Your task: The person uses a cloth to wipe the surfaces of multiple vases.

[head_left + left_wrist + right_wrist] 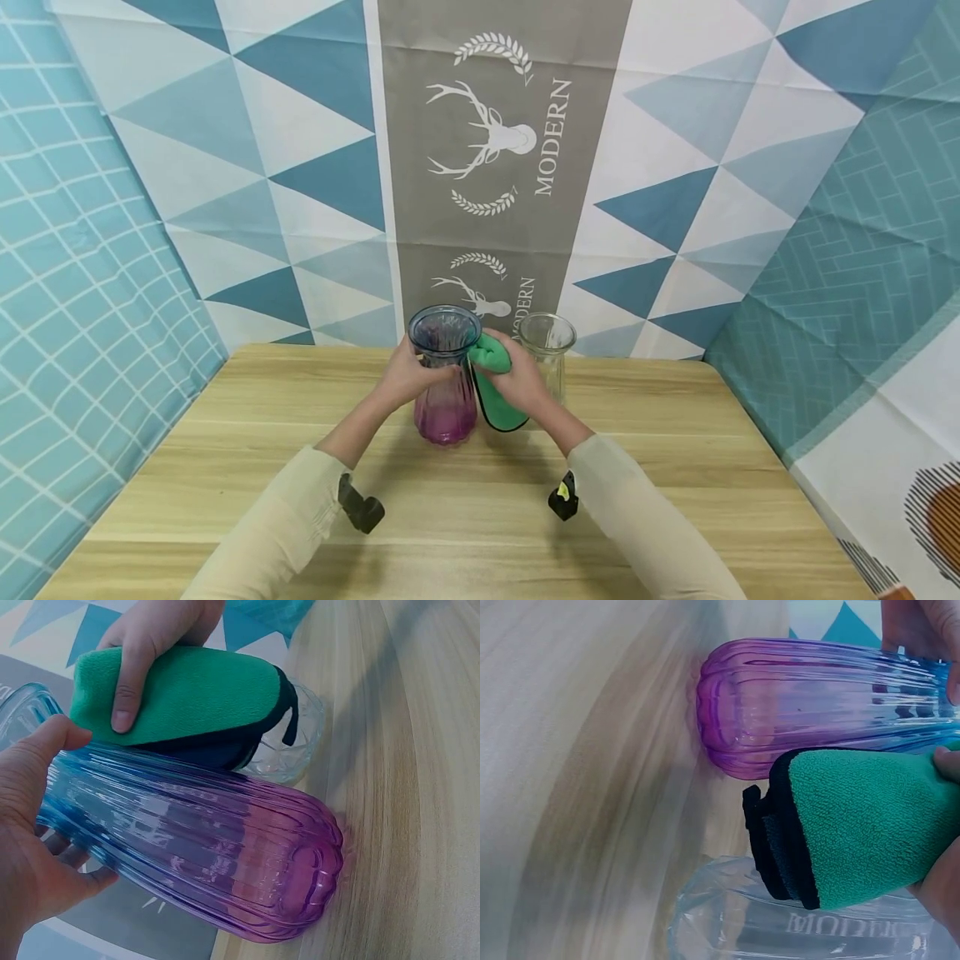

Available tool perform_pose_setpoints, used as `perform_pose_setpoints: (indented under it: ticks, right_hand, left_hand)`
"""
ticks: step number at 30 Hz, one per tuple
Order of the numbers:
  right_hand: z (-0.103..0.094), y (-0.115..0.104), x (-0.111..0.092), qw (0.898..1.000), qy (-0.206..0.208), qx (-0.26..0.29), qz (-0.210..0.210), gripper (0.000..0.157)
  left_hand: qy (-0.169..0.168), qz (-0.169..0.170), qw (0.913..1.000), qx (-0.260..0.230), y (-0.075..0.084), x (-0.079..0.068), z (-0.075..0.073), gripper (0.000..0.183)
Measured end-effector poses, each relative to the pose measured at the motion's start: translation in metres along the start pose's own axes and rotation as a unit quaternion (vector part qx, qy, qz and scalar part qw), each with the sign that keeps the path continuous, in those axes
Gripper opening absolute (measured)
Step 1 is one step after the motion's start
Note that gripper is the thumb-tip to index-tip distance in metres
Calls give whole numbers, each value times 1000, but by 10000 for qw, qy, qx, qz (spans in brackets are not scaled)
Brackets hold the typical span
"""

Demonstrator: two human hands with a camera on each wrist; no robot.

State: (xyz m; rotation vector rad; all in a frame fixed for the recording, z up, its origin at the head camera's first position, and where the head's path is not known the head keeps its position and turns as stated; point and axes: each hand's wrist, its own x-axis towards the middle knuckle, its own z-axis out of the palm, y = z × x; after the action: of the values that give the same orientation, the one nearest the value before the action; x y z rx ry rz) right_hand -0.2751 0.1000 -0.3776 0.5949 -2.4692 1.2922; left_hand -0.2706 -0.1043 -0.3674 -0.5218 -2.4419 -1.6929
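Note:
A ribbed glass vase (444, 408), blue at the rim and purple at the base, stands upright or nearly so over the wooden table. My left hand (406, 374) grips it around its upper part, thumb across the near side. In my right hand (521, 377) is a folded green cloth (187, 694) with black edging, pinched under the thumb and touching or very close to the vase's upper side. The cloth's lower end hangs down beside the vase. Behind the right hand stands a clear glass vase (551, 350), partly hidden by the hand and cloth.
The wooden table (450, 533) reaches back to a wall covering (315, 167) of blue and white triangles with a grey deer-print strip. A blue tiled-pattern sheet (60, 292) borders the left side, and a teal patterned sheet (847, 275) the right.

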Motion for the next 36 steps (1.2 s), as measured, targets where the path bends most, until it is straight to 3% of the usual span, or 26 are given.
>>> perform_pose_setpoints:
  ticks: [6,17,26,36]
  right_hand:
    - [-1,-2,1,10000,-9,-89,-39,56]
    - [1,2,-3,9981,-493,-298,213,55]
    - [7,12,-7,9965,-715,-425,89,54]
    - [12,18,-13,9877,-1262,-785,494,52]
  left_hand:
    - [4,-136,9997,181,1,-2,-1,81]
    - [-158,-10,9999,33,0,-1,-2,78]
    - [-225,30,9997,-80,-1,1,-2,79]
    - [-268,-22,9995,-171,0,1,-4,80]
